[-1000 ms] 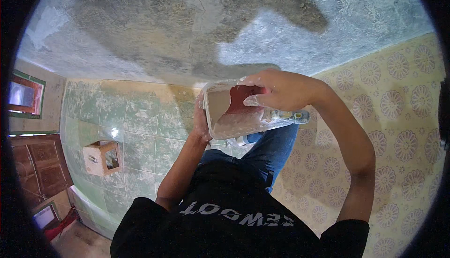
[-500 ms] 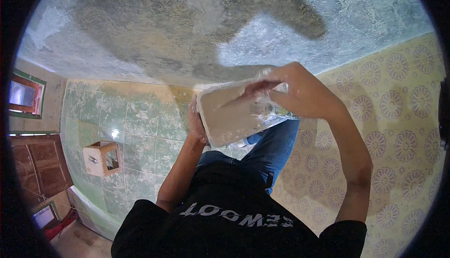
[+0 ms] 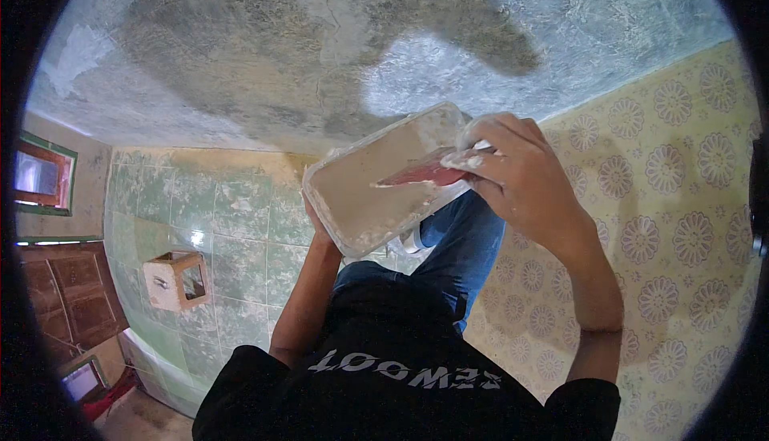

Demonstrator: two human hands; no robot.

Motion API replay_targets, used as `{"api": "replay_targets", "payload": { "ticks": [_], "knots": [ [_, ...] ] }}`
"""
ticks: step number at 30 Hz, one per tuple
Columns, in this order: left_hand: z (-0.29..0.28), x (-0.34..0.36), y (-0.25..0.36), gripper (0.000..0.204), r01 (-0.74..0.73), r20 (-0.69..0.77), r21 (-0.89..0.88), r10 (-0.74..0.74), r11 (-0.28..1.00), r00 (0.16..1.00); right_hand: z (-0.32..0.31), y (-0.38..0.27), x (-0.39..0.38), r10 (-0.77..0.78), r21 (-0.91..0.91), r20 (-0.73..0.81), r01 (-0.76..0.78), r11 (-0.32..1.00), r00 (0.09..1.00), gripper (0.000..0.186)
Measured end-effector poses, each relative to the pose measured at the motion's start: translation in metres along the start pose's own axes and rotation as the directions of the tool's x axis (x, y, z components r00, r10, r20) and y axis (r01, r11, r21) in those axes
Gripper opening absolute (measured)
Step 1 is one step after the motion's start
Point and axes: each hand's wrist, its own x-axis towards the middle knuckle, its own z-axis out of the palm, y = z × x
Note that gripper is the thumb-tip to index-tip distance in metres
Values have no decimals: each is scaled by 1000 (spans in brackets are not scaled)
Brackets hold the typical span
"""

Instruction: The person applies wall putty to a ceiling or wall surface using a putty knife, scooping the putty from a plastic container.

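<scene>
Fingers of the left hand (image 3: 315, 218) grip the left side of the container (image 3: 376, 241), most of them hidden behind it. The container itself, held up in front of the body, now sits a little further left than a second ago and shows more of its mouth. Inside its right half, the red scraper (image 3: 420, 173) no longer shows its broad face against the wall; it slants with its tip toward the container's middle, so the blade seems freer to work across the inside. At the container's right end, the right hand (image 3: 517, 173) pinches the scraper between thumb and fingers.

Left of the container stands a boxy frame (image 3: 164, 282) with a speckled, pale face and an open side. Between it and the container run glossy green tiles (image 3: 240, 225), scuffed with whitish residue. The container is a rounded rectangle, its rim and outer wall blotched with pale smears; its beige inside looks smooth, though whether that is paste or bare bottom cannot be told. Beyond the container, the plaster wall (image 3: 240, 56) is rough, cracked and mottled grey-blue. Right of it, a yellowish surface (image 3: 665, 241) carries round, purplish flower motifs.
</scene>
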Motion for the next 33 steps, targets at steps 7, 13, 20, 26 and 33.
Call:
{"api": "replay_targets", "payload": {
  "ticks": [7,13,20,26,33],
  "knots": [
    [13,-5,5,67,34,-9,-22,-34,999,999,30,-1,-29,328,291,-66,-296,910,942,30],
    [7,-8,1,65,106,65,-52,-102,993,993,52,-6,-51,404,381,-161,-321,867,900,32],
    [-53,-9,-34,68,-151,163,523,76,839,984,80,-12,-75,347,292,-173,-288,912,922,39],
    [-72,-43,-44,71,88,-38,164,-83,983,996,103,-14,-93,286,362,-134,-222,906,949,35],
    [-109,-137,-43,73,-80,-149,18,82,997,985,122,-45,-110,92,430,-208,7,903,974,27]
  ]
}}
